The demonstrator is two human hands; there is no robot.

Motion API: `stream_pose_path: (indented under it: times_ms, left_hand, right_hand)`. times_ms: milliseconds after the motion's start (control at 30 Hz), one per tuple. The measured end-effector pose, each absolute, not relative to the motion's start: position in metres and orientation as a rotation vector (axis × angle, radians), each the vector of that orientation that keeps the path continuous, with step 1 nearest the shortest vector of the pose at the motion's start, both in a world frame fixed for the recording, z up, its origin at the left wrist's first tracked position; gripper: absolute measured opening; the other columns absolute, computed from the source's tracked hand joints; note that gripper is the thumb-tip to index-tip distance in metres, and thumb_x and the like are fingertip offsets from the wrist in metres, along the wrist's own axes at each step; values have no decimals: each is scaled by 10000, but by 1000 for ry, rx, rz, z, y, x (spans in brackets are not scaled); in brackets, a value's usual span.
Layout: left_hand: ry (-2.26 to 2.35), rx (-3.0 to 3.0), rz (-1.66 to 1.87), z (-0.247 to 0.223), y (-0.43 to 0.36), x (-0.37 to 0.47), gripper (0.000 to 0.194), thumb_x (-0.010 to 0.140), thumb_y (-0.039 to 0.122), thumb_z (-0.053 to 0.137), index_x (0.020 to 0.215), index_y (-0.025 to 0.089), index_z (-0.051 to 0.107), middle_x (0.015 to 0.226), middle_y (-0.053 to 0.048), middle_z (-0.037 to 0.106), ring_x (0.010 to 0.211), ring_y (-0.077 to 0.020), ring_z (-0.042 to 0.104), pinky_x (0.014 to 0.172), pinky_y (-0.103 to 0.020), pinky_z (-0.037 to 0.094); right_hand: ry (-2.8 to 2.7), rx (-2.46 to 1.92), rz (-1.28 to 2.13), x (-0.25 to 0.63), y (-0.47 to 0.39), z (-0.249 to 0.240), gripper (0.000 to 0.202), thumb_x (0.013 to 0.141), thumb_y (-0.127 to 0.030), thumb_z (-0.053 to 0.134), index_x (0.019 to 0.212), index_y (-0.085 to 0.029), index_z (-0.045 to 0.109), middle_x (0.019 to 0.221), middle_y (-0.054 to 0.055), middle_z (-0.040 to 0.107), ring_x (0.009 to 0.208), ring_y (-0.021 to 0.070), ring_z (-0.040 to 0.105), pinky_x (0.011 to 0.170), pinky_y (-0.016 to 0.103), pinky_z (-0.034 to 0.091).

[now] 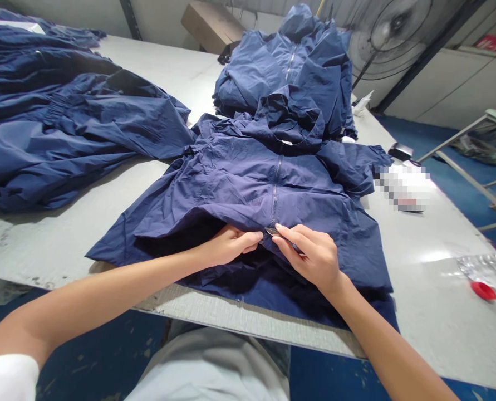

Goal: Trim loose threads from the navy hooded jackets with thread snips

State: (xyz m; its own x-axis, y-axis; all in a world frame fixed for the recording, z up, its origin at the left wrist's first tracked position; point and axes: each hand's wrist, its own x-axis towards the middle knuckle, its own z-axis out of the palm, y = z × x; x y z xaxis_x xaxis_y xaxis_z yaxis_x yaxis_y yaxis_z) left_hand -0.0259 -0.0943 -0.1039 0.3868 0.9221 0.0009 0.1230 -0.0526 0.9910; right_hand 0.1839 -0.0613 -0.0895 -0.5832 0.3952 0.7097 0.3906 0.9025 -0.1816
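A navy hooded jacket (pixel 239 178) lies front up on the table, its hood pointing away from me. The zipper (pixel 276 186) runs down its middle. My left hand (pixel 231 245) is closed on the lifted hem at the zipper's lower end, its thumb on top and some fingers hidden under the cloth. From the right, my right hand (pixel 312 250) pinches a small, pointed metal tool (pixel 271 231) against that same spot. Most of the tool is hidden in the fingers, so its exact kind is unclear. More navy cloth (pixel 248 284) lies beneath the hem.
Behind the jacket rises a stack of navy jackets (pixel 248 72). A large navy heap (pixel 64 122) covers the table's left side. On the white table (pixel 431 312) at right lies a clear bottle (pixel 490 267) with a red cap (pixel 484 291). A cardboard box (pixel 210 25) and a fan (pixel 392 33) stand behind.
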Motion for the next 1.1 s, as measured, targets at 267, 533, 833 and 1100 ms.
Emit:
stream_pose_path:
  times_ms: [267, 533, 833, 1100]
  left_hand:
    - [986, 1487, 864, -105, -94, -26, 459, 933, 439, 402, 546, 195, 364, 534, 40, 346, 545, -106, 342, 613, -293, 304]
    - [971, 1467, 881, -108, -94, -25, 462, 928, 459, 407, 552, 193, 370, 538, 43, 342, 535, -100, 328, 604, -291, 306]
    - [964, 1494, 856, -103, -95, -25, 434, 933, 416, 391, 559, 201, 344, 537, 39, 316, 534, -101, 313, 575, -291, 280]
    - [931, 1477, 886, -107, -94, -26, 433, 946, 400, 400, 566, 198, 350, 543, 41, 324, 535, -100, 320, 589, -296, 281]
  right_hand:
    - [-2244, -534, -38, 184, -62, -90, 231, 897, -137, 650, 1127, -160, 645, 746, 29, 698, 578, 103, 606, 582, 217, 478]
    - [-2249, -548, 2, 185, -62, -92, 233, 896, -173, 647, 1127, -156, 665, 744, 28, 696, 572, 113, 626, 561, 223, 480]
    - [-2220, -564, 21, 184, -63, -91, 199, 890, -163, 656, 1089, -157, 665, 740, 30, 700, 581, 110, 626, 564, 217, 483]
    - [-2192, -608, 28, 181, -65, -89, 161, 903, -157, 643, 1062, -170, 662, 752, 22, 707, 589, 105, 632, 576, 206, 489]
